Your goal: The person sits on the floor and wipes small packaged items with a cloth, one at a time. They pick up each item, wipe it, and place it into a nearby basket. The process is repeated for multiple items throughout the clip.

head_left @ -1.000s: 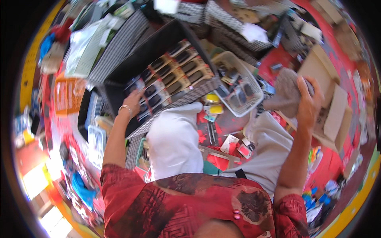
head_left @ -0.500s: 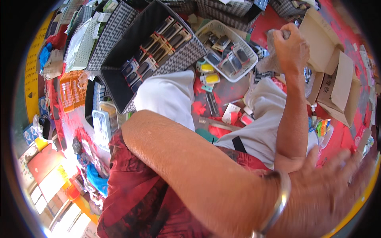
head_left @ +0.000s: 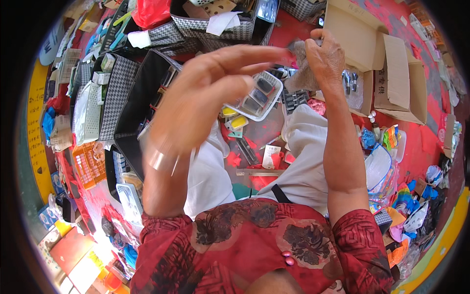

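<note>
My right hand [head_left: 325,58] is closed around a grey-brown cloth [head_left: 304,71], held up beyond my knees. My left hand [head_left: 203,93], blurred by motion and with a bangle at its wrist, is raised with its fingers stretched toward the cloth; nothing shows in it. Whether its fingertips touch the cloth I cannot tell. Beneath the left hand, and partly covered by it, is a white plastic basket [head_left: 277,99] of dark packaged items. A black-lined houndstooth box [head_left: 128,115] stands to its left, its contents mostly hidden by the hand.
An open cardboard box [head_left: 399,115] stands at the right. Yellow packages [head_left: 238,122] and a white card [head_left: 270,157] lie between my legs. An orange basket [head_left: 89,161] sits at the left. More houndstooth boxes [head_left: 215,41] line the far side.
My left hand has swung from the lower right across my body to the upper left, fingers toward the cloth. The right hand, still gripping the cloth, appears slightly further left as the view shifted.
</note>
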Action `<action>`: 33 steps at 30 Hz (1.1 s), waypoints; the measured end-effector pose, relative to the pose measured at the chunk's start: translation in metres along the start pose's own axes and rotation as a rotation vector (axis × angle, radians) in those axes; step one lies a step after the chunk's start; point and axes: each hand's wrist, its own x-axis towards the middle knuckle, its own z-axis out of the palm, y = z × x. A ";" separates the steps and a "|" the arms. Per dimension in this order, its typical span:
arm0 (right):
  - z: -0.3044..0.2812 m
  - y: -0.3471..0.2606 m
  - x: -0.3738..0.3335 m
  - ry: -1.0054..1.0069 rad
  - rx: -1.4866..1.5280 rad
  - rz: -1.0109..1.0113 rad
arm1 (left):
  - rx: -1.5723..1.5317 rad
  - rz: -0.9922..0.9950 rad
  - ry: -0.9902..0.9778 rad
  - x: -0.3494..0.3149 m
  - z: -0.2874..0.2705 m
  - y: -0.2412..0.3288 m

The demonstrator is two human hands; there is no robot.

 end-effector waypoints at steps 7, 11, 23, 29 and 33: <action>0.113 0.077 -0.014 -0.626 -0.032 0.028 | -0.488 -0.487 0.506 0.055 -0.069 -0.160; 0.180 0.081 -0.072 -0.848 -0.166 0.204 | -0.449 -0.259 0.487 0.055 -0.075 -0.151; 0.238 0.091 -0.122 -0.899 -0.684 -0.458 | -0.594 -0.369 0.412 0.036 -0.080 -0.125; 0.223 0.093 -0.116 -0.920 -0.692 -0.610 | -0.612 -0.360 0.394 0.036 -0.075 -0.124; 0.196 0.076 -0.097 -0.997 -0.736 -0.628 | -0.594 -0.351 0.349 0.040 -0.078 -0.131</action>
